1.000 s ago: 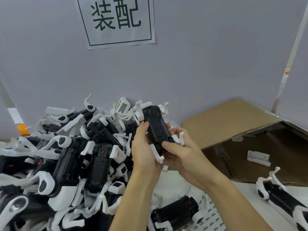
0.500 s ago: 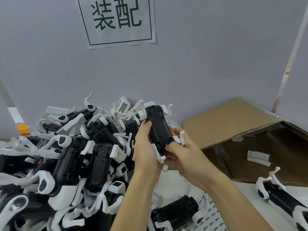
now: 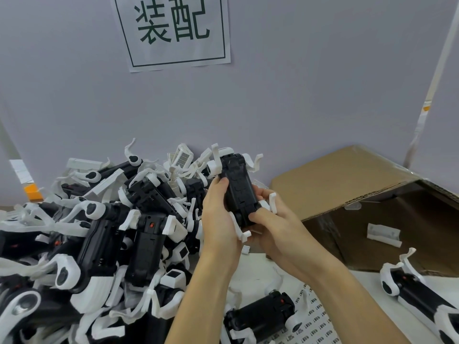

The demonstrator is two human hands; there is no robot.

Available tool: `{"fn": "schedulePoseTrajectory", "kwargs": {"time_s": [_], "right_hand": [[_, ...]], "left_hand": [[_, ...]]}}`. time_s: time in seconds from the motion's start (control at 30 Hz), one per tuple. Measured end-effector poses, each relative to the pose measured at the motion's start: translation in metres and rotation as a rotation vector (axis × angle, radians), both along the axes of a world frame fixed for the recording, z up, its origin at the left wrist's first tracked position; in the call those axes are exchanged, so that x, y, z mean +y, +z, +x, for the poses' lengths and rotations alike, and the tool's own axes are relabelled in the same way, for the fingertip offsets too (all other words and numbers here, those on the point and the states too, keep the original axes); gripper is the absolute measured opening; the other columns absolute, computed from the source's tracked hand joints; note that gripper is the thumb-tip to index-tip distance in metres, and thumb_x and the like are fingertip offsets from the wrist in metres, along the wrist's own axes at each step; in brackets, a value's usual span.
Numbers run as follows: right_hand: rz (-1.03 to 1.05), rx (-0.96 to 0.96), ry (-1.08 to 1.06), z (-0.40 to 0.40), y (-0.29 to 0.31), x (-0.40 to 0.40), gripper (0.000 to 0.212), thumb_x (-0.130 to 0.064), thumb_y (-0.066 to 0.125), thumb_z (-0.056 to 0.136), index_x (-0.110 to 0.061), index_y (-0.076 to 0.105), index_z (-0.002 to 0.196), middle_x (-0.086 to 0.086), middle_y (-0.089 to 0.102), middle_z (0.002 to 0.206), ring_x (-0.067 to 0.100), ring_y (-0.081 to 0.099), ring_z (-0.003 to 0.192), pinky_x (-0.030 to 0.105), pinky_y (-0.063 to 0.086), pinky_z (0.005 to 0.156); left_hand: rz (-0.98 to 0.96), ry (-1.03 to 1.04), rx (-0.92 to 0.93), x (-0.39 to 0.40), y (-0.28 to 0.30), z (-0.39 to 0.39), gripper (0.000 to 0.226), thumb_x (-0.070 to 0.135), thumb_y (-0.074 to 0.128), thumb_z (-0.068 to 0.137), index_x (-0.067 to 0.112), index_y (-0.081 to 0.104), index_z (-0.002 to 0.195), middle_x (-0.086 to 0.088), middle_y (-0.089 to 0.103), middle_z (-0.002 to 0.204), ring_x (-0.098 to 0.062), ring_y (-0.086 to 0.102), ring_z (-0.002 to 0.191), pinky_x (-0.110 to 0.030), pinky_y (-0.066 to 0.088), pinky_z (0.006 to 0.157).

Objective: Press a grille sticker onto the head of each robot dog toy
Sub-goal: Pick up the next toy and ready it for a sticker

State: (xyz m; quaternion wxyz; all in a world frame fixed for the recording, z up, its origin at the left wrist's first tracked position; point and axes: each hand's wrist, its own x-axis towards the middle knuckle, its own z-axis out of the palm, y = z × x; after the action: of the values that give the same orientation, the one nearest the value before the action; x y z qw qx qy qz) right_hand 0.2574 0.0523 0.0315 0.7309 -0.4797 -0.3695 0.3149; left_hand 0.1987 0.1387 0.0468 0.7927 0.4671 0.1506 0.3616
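Both hands hold one black robot dog toy (image 3: 236, 184) with white legs, belly side facing me, above the table centre. My left hand (image 3: 218, 219) grips its left flank, thumb along the body. From the right, my right hand (image 3: 278, 227) cups it, with the thumb pressed on the near end of the toy. A sheet of grille stickers (image 3: 315, 321) lies on the table below my right forearm. The toy's head end is hidden behind my right thumb.
A big pile of black-and-white robot dogs (image 3: 104, 239) fills the left half. An open cardboard box (image 3: 347, 184) lies on its side at right, with a white part (image 3: 383, 234) inside. Single dogs lie at bottom centre (image 3: 260, 316) and bottom right (image 3: 417, 294).
The held toy has tilted slightly, its far end rising and shifting right. My right thumb slid along the near end of the body. The pile has not moved.
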Motion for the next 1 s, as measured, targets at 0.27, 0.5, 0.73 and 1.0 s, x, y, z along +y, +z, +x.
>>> {"fn": "schedulePoseTrajectory", "kwargs": {"time_s": [0.27, 0.5, 0.73, 1.0], "right_hand": [[-0.037, -0.043, -0.064, 0.000, -0.001, 0.002, 0.033, -0.003, 0.047, 0.099, -0.023, 0.051, 0.125, 0.001, 0.073, 0.088, 0.013, 0.069, 0.070, 0.028, 0.057, 0.070], [-0.104, -0.061, -0.111, -0.002, 0.000, 0.005, 0.032, -0.002, 0.048, 0.101, -0.021, 0.051, 0.126, 0.008, 0.069, 0.093, 0.015, 0.068, 0.068, 0.032, 0.057, 0.073], [-0.124, -0.043, -0.226, 0.013, 0.004, -0.008, 0.039, -0.008, 0.063, 0.088, -0.033, 0.060, 0.119, 0.005, 0.069, 0.110, 0.024, 0.071, 0.106, 0.041, 0.056, 0.093], [-0.087, -0.561, -0.405, 0.009, 0.016, -0.020, 0.022, -0.034, 0.064, 0.093, -0.035, 0.074, 0.112, -0.018, 0.073, 0.109, 0.000, 0.066, 0.107, 0.019, 0.050, 0.090]], "left_hand": [[0.025, -0.021, 0.005, 0.001, 0.002, -0.001, 0.048, 0.041, 0.044, 0.100, 0.000, 0.067, 0.112, -0.016, 0.069, 0.092, -0.031, 0.063, 0.080, -0.032, 0.046, 0.055], [-0.054, -0.101, -0.008, 0.004, 0.003, -0.003, 0.048, 0.041, 0.044, 0.101, -0.001, 0.065, 0.113, -0.014, 0.070, 0.086, -0.028, 0.067, 0.063, -0.028, 0.049, 0.045], [-0.131, -0.119, -0.194, 0.021, 0.002, -0.007, 0.040, 0.033, 0.066, 0.079, 0.003, 0.071, 0.104, -0.016, 0.072, 0.096, -0.028, 0.072, 0.085, -0.038, 0.061, 0.069], [0.329, 0.069, 0.184, 0.018, -0.005, 0.000, 0.036, 0.039, 0.078, 0.085, 0.006, 0.072, 0.099, -0.005, 0.077, 0.086, -0.023, 0.074, 0.084, -0.044, 0.060, 0.080]]}}
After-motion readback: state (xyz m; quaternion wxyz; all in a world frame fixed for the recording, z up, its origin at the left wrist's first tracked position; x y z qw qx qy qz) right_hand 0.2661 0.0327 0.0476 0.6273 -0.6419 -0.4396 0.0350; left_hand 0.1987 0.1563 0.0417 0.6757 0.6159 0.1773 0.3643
